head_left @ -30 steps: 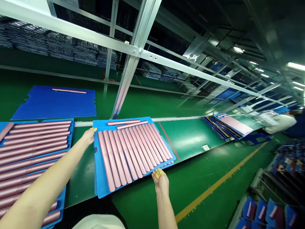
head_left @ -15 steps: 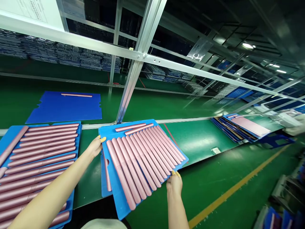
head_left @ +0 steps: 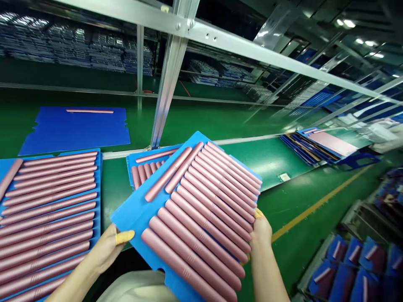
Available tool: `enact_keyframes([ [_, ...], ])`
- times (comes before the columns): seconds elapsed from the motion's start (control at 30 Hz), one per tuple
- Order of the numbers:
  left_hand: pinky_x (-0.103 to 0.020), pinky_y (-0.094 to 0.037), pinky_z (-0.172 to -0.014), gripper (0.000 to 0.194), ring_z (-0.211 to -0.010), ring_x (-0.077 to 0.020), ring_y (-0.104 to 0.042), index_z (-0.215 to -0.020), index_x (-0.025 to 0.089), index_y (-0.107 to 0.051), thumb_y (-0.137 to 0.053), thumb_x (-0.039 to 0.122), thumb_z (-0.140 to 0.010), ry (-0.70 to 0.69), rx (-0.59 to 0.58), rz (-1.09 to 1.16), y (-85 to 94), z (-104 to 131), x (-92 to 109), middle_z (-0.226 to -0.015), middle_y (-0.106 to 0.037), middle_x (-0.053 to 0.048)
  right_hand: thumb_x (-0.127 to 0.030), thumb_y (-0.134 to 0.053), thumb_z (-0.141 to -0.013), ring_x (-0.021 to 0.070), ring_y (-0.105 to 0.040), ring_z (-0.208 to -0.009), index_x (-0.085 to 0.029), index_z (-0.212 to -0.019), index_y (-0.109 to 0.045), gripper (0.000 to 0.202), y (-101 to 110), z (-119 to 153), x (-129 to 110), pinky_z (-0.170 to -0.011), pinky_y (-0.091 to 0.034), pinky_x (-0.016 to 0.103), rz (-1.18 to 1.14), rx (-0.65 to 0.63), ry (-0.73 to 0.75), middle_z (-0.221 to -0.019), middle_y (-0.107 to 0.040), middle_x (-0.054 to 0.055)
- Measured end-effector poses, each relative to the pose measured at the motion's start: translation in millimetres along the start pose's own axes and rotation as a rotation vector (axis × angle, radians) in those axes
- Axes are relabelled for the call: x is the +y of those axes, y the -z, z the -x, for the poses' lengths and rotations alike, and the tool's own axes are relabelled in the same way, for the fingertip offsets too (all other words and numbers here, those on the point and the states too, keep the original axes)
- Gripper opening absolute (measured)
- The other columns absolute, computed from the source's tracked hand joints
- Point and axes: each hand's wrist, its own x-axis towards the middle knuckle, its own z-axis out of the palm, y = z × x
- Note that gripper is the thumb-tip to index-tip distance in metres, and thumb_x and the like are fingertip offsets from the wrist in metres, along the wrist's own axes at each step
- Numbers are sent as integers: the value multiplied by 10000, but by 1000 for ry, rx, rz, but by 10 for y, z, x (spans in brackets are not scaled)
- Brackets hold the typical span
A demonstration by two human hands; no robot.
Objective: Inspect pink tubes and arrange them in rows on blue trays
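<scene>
Between my hands a blue sheet [head_left: 134, 212] is held up, tilted, off the bench. Rows of pink metallic tubes [head_left: 204, 209] lie side by side on it, with two more set crosswise near its upper left edge. My left hand [head_left: 108, 247] grips the left corner, its thumb in a yellow finger cover on top. At the right edge my right hand [head_left: 260, 228] is closed on the sheet, most of its fingers hidden beneath. Behind the raised sheet, another blue sheet [head_left: 130, 161] with pink tubes rests on the green bench [head_left: 115, 184], partly covered.
To the left lies a blue sheet of pink tubes [head_left: 53, 218]. Farther back is a dark blue sheet [head_left: 78, 130] bearing one thin pink piece. A metal post [head_left: 163, 92] and crossbar [head_left: 252, 52] stand ahead. Stacked sheets [head_left: 310, 147] sit far right; loaded racks [head_left: 355, 268] stand lower right.
The held sheet has come up off the one below and closer to me, turning as it moved. My left hand has dropped toward me; my right hand has shifted right.
</scene>
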Motion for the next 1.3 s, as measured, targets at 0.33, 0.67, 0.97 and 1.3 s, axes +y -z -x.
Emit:
enact_keyframes([
  [0.33,-444,-469,-957,719,-1127,-370,-550,-1177,246,-618,-829,310,-493,168,163,88,194,609,-171,-1042,-709,-64,-243,-730,-449,99,-540,-589,-181,-840,-651,404,-150,123,-199,-506,-453,214,-7,-101,-19,-741,-641,-49],
  [0.67,-483,-487,-915,941,-1129,-374,-547,-1343,317,-422,-829,254,-497,200,209,101,385,971,-306,-1137,-673,-50,-254,-738,-494,100,-560,-605,-179,-878,-649,401,-316,249,-167,-525,-461,207,7,-248,-28,-729,-640,-53],
  [0.97,-522,-473,-906,927,-1145,-406,-520,-1361,249,-405,-810,336,-531,232,187,139,511,1192,-586,-1155,-660,-91,-339,-742,-543,160,-615,-594,-206,-851,-625,356,-408,315,-155,-530,-511,279,73,-383,18,-638,-624,-62],
  [1.3,-578,-431,-924,953,-1133,-431,-520,-1364,240,-410,-813,411,-518,189,254,284,363,1260,-1152,-1144,-659,-115,-322,-754,-482,153,-599,-557,-211,-872,-611,430,-777,114,-90,-514,-502,282,146,-548,-20,-636,-627,-69],
])
